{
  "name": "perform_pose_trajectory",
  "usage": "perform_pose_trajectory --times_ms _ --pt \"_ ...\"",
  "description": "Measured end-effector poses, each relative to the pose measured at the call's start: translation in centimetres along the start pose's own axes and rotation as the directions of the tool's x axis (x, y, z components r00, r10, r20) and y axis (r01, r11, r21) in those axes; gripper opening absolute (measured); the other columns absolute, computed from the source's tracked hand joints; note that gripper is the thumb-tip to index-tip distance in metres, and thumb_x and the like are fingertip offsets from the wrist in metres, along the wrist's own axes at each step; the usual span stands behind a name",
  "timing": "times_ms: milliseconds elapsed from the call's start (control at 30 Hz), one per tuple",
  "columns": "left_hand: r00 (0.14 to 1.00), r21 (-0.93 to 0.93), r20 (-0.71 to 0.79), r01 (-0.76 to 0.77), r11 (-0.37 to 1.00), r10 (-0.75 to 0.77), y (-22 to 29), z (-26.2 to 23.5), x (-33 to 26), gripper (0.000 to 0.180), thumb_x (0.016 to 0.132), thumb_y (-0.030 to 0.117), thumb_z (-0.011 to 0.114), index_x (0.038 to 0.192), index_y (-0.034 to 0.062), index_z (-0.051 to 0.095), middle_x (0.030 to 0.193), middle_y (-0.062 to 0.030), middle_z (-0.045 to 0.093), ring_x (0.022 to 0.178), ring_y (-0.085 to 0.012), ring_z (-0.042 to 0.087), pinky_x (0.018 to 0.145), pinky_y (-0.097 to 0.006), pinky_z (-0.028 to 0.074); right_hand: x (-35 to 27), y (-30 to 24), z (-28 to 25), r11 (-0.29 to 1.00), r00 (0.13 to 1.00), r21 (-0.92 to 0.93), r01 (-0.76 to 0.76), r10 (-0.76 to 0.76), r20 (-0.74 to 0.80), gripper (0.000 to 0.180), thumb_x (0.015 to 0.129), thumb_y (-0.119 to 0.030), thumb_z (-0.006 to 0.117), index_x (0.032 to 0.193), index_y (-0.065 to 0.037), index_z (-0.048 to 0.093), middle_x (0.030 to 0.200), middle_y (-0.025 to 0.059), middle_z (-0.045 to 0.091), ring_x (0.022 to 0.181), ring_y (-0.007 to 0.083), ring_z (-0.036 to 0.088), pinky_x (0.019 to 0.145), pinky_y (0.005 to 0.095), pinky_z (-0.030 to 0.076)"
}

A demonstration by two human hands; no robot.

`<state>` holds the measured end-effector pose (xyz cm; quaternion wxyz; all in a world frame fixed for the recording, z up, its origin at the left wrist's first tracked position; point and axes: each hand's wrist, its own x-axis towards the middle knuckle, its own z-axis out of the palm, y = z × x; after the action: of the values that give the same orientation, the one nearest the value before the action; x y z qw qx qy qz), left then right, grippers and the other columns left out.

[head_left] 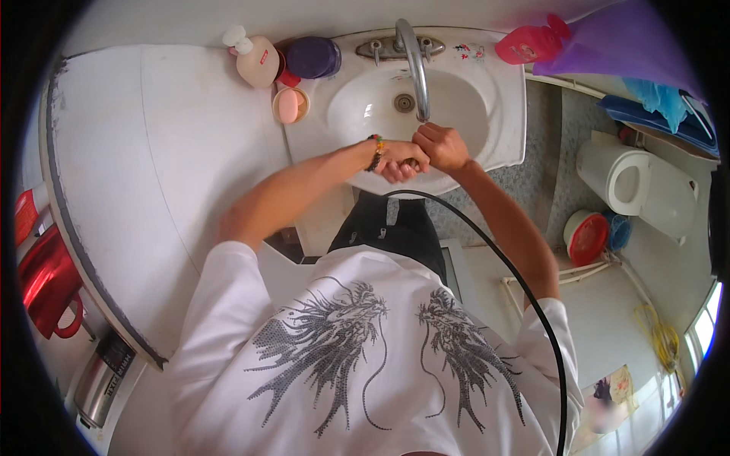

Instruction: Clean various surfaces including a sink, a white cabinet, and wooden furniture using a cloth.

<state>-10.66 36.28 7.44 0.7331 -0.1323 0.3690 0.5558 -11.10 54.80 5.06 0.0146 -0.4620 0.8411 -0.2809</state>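
Note:
Both my hands meet over the front part of the white washbasin (pixel 494 144), just below the spout of the chrome tap (pixel 413 57). My left hand (pixel 401 162), with a beaded bracelet (pixel 376 152) at its wrist, has its fingers curled, and a small dark brownish spot shows at its grip. Pressed up beside it, my right hand (pixel 442 146) is closed in a fist near the tap's mouth. What lies inside the two hands, if anything, is hidden. No running water can be made out.
Left of the basin stand a pump bottle (pixel 257 62), a purple round container (pixel 313 58) and pink soap (pixel 288 106) in a dish. A pink bottle (pixel 528 44) sits at the back right. A black cable (pixel 525 285) arcs past my right arm; a toilet (pixel 627 185) stands farther right.

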Motion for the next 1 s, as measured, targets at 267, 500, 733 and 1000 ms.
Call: perform_pose_trajectory --times_ms 267,500,733,1000 --pt "0.652 0.918 -0.386 0.344 0.199 0.653 3.0 -3.4 2.0 0.033 0.079 0.03 0.072 0.1 0.0041 0.075 0.092 -0.0192 0.074 0.091 -0.0322 0.074 0.082 -0.044 0.058 2.6 1.7 3.5 0.813 0.78 -0.225 -0.536 0.579 0.235 0.015 0.08 -0.018 0.068 0.085 -0.005 0.074 0.077 0.0176 0.072 0.071 0.0317 0.074 0.067 0.0431 0.061" --pt "0.802 0.813 0.107 0.269 -0.516 0.587 4.8 -5.8 0.3 0.017 0.084 0.027 0.064 0.093 0.0134 0.068 0.08 -0.0121 0.072 0.076 -0.0328 0.071 0.068 -0.046 0.056 2.9 1.1 2.3 -0.397 0.285 0.344 -0.851 0.201 0.937 0.029 0.08 -0.011 0.065 0.064 -0.017 0.042 0.054 -0.0071 0.035 0.042 0.0061 0.03 0.038 0.0259 0.021" --pt "0.722 0.782 0.337 0.143 -0.607 0.604 3.8 -6.5 -0.3 0.016 0.084 0.032 0.064 0.084 0.017 0.057 0.069 -0.0052 0.064 0.07 -0.0304 0.068 0.067 -0.045 0.053 1.3 -0.4 2.6 -0.742 0.524 0.269 -0.614 -0.128 0.842 0.034 0.087 -0.014 0.059 0.063 -0.019 0.036 0.054 -0.0093 0.03 0.042 0.0056 0.026 0.039 0.0251 0.02" --pt "0.21 0.613 -0.787 0.377 0.695 0.58 -5.9 -2.3 1.1 0.023 0.08 0.024 0.074 0.082 0.0016 0.074 0.09 -0.0228 0.074 0.079 -0.0335 0.075 0.071 -0.044 0.059 1.0 0.1 1.1 0.589 0.659 0.296 -0.751 0.688 0.304 0.008 0.075 -0.007 0.07 0.074 -0.006 0.062 0.062 0.0068 0.056 0.058 0.025 0.058 0.059 0.0367 0.05"
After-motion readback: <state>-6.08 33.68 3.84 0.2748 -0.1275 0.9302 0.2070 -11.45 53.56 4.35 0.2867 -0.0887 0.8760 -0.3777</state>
